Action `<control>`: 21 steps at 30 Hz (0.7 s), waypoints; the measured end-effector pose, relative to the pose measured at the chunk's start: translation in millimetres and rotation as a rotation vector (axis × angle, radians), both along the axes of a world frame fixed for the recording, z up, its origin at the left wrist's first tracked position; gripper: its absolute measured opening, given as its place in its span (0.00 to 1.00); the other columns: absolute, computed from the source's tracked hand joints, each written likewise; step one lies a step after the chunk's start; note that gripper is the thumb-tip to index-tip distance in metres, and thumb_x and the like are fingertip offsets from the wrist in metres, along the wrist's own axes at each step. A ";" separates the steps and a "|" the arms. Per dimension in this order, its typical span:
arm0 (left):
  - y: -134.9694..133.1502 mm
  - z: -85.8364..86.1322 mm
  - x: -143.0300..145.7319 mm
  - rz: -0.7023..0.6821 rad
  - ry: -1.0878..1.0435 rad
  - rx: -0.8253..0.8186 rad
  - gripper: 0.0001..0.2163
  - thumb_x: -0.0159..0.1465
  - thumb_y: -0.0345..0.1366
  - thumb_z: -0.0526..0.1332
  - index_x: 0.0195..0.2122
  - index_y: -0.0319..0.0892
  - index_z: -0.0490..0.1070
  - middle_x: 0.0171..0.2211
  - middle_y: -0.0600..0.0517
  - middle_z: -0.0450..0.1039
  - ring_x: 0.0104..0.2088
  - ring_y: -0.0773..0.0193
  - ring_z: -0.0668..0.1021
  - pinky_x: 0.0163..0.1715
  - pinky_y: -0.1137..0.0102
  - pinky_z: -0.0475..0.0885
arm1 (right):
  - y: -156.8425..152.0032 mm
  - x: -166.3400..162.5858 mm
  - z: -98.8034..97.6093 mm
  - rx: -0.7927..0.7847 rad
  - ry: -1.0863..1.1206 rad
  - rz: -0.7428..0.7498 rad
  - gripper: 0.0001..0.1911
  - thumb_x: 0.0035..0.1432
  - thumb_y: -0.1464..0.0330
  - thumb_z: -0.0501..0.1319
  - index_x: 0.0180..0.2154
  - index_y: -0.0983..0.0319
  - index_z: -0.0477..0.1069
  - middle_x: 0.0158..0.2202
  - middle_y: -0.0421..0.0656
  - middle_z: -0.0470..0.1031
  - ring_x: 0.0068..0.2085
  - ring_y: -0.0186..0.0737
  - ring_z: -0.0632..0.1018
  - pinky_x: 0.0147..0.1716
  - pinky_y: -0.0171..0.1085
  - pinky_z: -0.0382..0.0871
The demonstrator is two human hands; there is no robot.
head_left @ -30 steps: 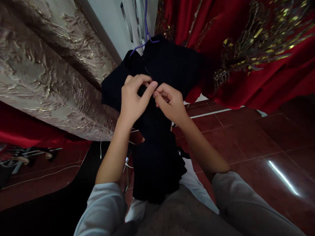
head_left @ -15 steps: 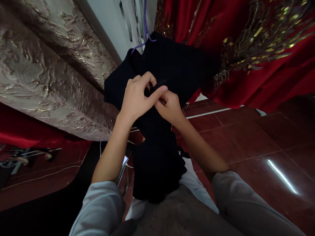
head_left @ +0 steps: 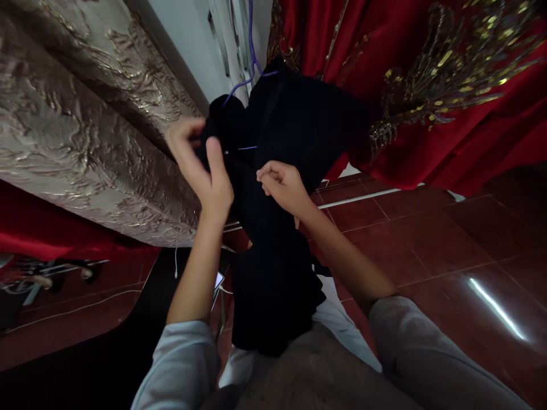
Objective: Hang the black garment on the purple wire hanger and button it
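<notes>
A dark, nearly black shirt [head_left: 307, 119] hangs from a purple hanger [head_left: 253, 62] in front of me. Its front is parted, and the hanger's lower bar shows as a thin purple line in the gap. My left hand [head_left: 200, 165] is at the shirt's left side, slightly blurred, with dark cloth between the curled fingers and the thumb. Close to the middle of the front, my right hand [head_left: 284, 185] is closed in a pinch at the cloth edge. The shirt's lower part drapes down toward my lap, its folds lost in the dark.
Patterned beige fabric [head_left: 106, 131] hangs on the left. Red cloth with gold sequins [head_left: 427, 102] is on the right. A lit phone [head_left: 218, 281] with a white cable lies on a black surface [head_left: 123, 336] beside my left arm. The floor has dark red tiles [head_left: 384, 239].
My left hand has moved left, away from my right hand, and the shirt front has opened between them, exposing the hanger bar. My right hand has shifted slightly left.
</notes>
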State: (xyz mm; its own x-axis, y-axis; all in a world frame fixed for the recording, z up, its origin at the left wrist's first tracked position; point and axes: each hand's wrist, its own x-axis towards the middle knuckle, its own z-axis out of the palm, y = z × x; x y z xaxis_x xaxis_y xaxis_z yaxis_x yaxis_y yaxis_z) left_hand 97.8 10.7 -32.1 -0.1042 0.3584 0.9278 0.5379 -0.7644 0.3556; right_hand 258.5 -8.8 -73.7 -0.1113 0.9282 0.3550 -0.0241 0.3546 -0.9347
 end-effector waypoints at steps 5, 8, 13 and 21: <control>-37.2 -73.3 19.7 0.035 0.043 -0.154 0.10 0.69 0.44 0.62 0.41 0.44 0.67 0.38 0.49 0.68 0.42 0.57 0.73 0.44 0.61 0.69 | 3.9 1.9 0.5 -0.096 0.031 0.001 0.10 0.63 0.66 0.60 0.29 0.62 0.69 0.20 0.35 0.65 0.23 0.28 0.67 0.25 0.31 0.59; -37.0 -85.1 31.7 -0.038 0.123 -0.361 0.05 0.66 0.37 0.65 0.39 0.44 0.69 0.36 0.50 0.73 0.38 0.60 0.74 0.41 0.64 0.69 | 6.6 6.4 -3.8 -0.061 -0.026 -0.060 0.11 0.61 0.66 0.61 0.27 0.63 0.70 0.21 0.35 0.66 0.24 0.28 0.66 0.25 0.31 0.57; -23.4 -72.6 41.1 -0.105 0.121 -0.395 0.07 0.67 0.31 0.61 0.32 0.43 0.66 0.29 0.53 0.69 0.31 0.63 0.72 0.35 0.67 0.66 | 14.4 12.5 12.0 -0.103 -0.015 -0.038 0.10 0.61 0.69 0.63 0.26 0.64 0.72 0.21 0.38 0.68 0.25 0.29 0.68 0.25 0.32 0.59; -18.3 -70.7 40.1 -0.132 0.376 -0.512 0.09 0.65 0.29 0.64 0.29 0.43 0.66 0.27 0.53 0.70 0.31 0.62 0.72 0.35 0.66 0.67 | 22.6 12.1 107.9 0.076 0.126 -0.124 0.16 0.67 0.66 0.61 0.25 0.60 0.70 0.17 0.37 0.59 0.21 0.31 0.59 0.20 0.32 0.56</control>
State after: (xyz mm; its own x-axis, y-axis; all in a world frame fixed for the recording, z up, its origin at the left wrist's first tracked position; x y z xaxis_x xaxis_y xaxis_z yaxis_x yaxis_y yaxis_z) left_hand 137.9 -7.6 -102.9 0.2694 0.7527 0.6007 0.6099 -0.6161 0.4984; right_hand 270.6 13.9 34.2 0.0519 0.9021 0.4285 -0.0909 0.4316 -0.8975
